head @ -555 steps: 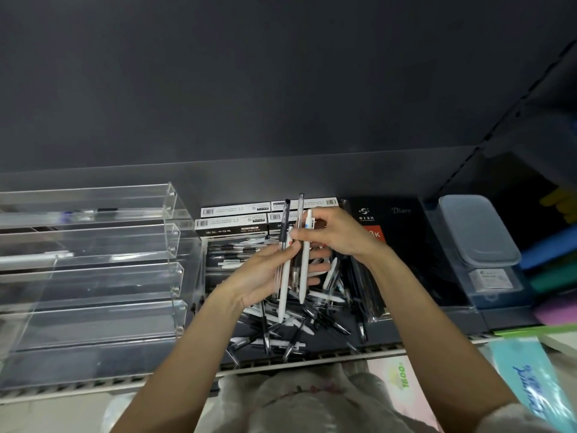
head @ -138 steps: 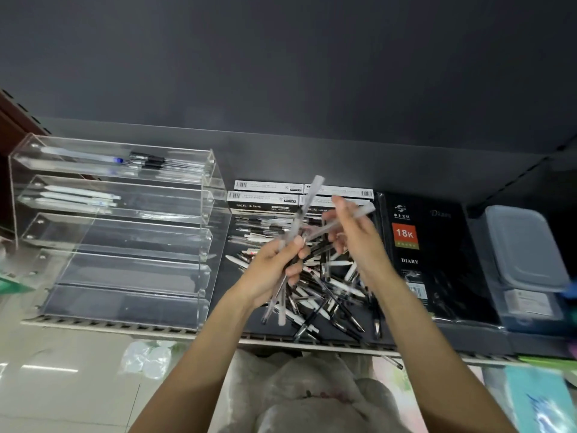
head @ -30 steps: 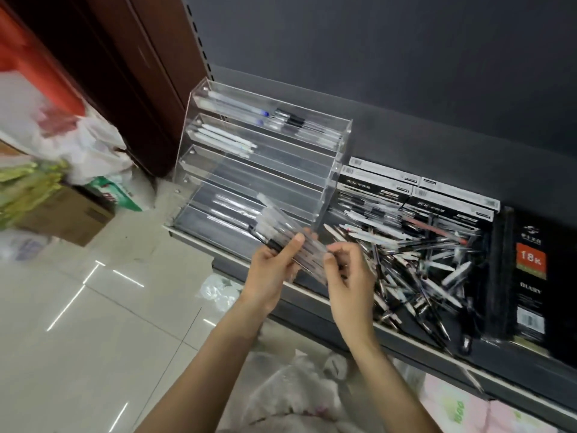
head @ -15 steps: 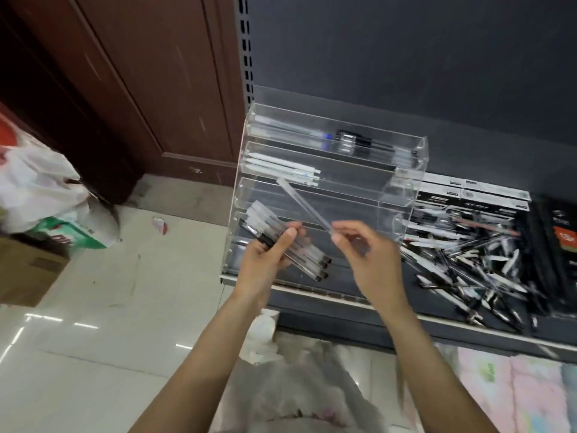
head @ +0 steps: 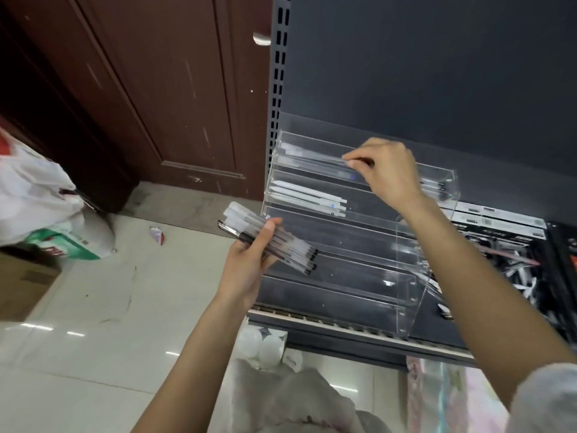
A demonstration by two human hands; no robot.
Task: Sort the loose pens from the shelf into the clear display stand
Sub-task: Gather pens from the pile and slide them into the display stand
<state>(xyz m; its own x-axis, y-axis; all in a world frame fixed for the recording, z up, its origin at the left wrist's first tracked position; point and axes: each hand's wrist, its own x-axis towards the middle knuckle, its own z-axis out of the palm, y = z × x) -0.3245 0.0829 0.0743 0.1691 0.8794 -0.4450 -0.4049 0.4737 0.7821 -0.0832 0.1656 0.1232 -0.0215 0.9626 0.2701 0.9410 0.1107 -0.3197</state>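
The clear tiered display stand (head: 402, 295) stands at the shelf's left end. My left hand (head: 249, 260) grips a bundle of clear pens (head: 281, 245) with black ends, held in front of the stand's left side. Over the stand's top tier, my right hand (head: 387, 173) pinches one clear pen (head: 315, 156), which lies along that tier. Several white pens (head: 309, 195) lie in the second tier. More pens show at the right end of the top tier (head: 434, 185). A loose pen pile (head: 512, 270) lies on the shelf right of the stand.
Flat black-and-white pen boxes (head: 496, 220) sit behind the pile. A brown door (head: 150, 89) and a white plastic bag (head: 34, 195) on a cardboard box (head: 22, 276) are at the left, over a tiled floor. The shelf's front edge (head: 343, 326) runs below the stand.
My right hand has lifted one clear pen from in front of the stand up to the top tier. The left hand still holds the bundle. The view has swung left.
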